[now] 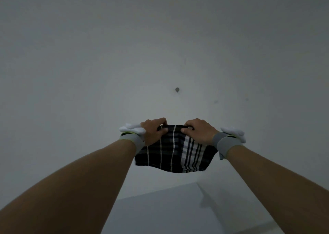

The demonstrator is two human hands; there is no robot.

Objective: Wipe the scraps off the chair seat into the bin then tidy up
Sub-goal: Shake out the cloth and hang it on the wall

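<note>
Both hands, left (153,130) and right (199,130), pinch the top edge of a checked cloth (175,152), held up before the wall (106,55) below a hook (177,89). Soft, light, floppy; best gripped along that folded edge.

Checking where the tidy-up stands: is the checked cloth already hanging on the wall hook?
No. Both the left hand and right hand hold the cloth up below the hook, apart from it.
</note>
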